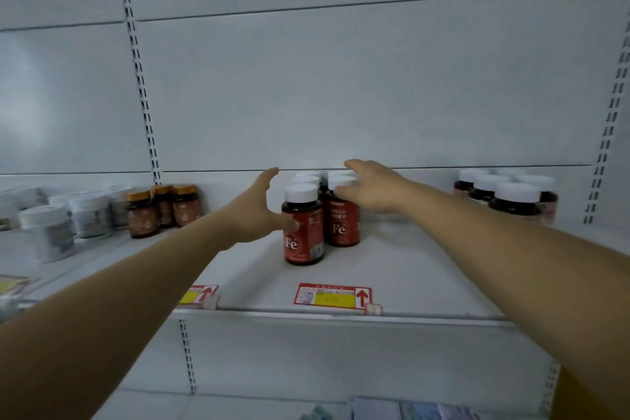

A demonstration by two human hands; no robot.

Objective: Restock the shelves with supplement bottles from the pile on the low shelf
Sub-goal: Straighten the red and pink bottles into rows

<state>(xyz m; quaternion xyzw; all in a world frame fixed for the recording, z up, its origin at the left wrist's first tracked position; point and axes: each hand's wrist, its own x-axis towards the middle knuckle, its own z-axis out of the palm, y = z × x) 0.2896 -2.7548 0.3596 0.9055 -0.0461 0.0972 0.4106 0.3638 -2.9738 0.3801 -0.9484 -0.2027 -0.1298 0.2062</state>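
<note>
Both hands spread, gripping nothing: left hand [259,208] thumb touches front red bottle [302,227], right hand [370,189] rests against the next bottle [342,215]. Cluster sits mid-shelf [426,266]. My worry: uneven squeeze tips the front one forward.

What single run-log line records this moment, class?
left hand: open, thumb at front red Fe bottle | right hand: open over the bottle group's white caps | shelf: bottles upright
</note>
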